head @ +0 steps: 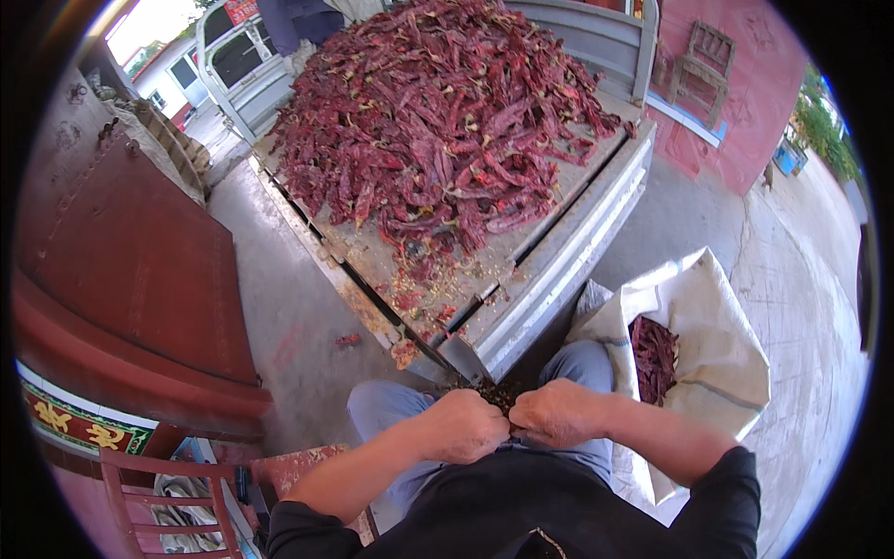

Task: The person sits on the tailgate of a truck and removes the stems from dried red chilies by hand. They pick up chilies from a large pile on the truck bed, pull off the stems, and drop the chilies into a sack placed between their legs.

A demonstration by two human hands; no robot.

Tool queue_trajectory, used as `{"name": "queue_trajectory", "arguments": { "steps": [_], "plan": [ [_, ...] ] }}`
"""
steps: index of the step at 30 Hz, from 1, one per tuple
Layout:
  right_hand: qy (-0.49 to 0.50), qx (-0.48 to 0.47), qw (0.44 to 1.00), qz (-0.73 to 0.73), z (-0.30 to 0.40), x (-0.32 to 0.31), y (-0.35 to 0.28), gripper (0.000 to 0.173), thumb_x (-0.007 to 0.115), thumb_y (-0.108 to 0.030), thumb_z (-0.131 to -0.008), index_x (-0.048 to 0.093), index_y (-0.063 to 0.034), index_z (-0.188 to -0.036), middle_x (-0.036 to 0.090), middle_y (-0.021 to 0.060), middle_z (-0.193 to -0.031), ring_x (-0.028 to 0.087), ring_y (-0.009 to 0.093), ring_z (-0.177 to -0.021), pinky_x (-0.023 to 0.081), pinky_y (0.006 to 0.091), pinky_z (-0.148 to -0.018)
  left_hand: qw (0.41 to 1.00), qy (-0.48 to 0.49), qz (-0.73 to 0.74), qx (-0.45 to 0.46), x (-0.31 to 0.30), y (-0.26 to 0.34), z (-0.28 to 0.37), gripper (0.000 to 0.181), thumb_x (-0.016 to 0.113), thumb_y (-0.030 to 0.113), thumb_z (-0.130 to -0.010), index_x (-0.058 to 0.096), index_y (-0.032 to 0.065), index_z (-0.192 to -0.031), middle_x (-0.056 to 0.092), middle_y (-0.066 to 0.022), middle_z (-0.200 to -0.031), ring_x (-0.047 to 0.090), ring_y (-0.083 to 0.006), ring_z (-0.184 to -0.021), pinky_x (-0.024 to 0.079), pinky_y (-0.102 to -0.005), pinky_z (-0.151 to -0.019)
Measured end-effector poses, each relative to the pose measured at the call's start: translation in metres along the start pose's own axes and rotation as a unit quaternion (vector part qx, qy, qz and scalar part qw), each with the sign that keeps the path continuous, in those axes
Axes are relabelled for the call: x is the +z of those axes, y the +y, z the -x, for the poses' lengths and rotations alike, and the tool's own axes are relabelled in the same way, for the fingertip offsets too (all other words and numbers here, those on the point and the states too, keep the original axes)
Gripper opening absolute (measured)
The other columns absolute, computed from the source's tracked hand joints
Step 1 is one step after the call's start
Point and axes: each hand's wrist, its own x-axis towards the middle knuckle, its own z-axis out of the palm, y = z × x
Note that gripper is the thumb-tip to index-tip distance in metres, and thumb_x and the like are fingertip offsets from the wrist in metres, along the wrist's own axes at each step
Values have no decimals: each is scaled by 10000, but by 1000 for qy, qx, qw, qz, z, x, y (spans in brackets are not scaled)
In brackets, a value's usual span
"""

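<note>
My left hand point(469, 425) and my right hand point(555, 412) meet in front of my lap. Their fingers curl inward, the knuckles almost touching. What lies between the fingertips is hidden by the hands, though a small dark reddish bit shows at the gap. Just beyond them, dark plant scraps point(497, 393) lie below the corner of a truck bed. A large heap of dried red chili peppers point(440, 126) covers much of that metal truck bed point(499, 276). To my right stands an open white woven sack point(719, 335) with dried red chilies point(653, 360) inside.
Loose seeds and chili fragments point(433, 286) are strewn near the bed's corner. A dark red metal door point(140, 258) stands at left, with a red slatted chair point(167, 499) below it. A small wooden chair point(702, 73) is by the pink tiled wall point(740, 126). Concrete floor point(796, 279) extends right.
</note>
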Motion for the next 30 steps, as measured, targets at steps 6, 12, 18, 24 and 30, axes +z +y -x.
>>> {"name": "queue_trajectory", "arguments": {
  "steps": [6,12,18,24,30],
  "plan": [
    [167,135,879,-425,7,8,-15,208,598,-219,-1065,638,-56,-941,610,60,-784,601,228,-680,466,355,-639,976,196,-90,-43,-29,22,-18,184,708,145,-790,534,134,-732,510,-35,-681,574,-251,-633,416,-402,-610],
    [419,222,590,-654,-9,39,1,163,629,-207,-1050,624,-81,-948,564,2,-786,496,112,-634,376,278,-570,954,225,-171,-97,1,29,-21,175,724,130,-764,551,140,-739,478,-26,-661,539,-230,-595,386,-393,-595],
    [616,276,651,-349,106,-3,99,208,649,-202,-991,651,-16,-1085,649,108,-922,615,212,-766,471,343,-698,936,-27,-140,-323,20,25,8,256,708,205,-870,755,154,-1116,740,-53,-862,730,-271,-781,567,-400,-710],
    [475,437,717,265,229,14,162,380,668,-197,-932,679,49,-1221,733,213,-1058,734,312,-899,566,409,-826,921,246,-113,-279,-38,-37,-1,143,718,311,-909,741,181,-855,715,-75,-809,704,-334,-729,533,-481,-617],
    [550,416,720,-75,212,41,133,316,676,-136,-952,699,74,-1188,750,145,-1013,720,219,-889,571,351,-821,803,258,-194,-502,-81,-126,-15,264,703,382,-946,749,140,-1041,738,-114,-997,720,-362,-932,554,-483,-780]
  ]
}}
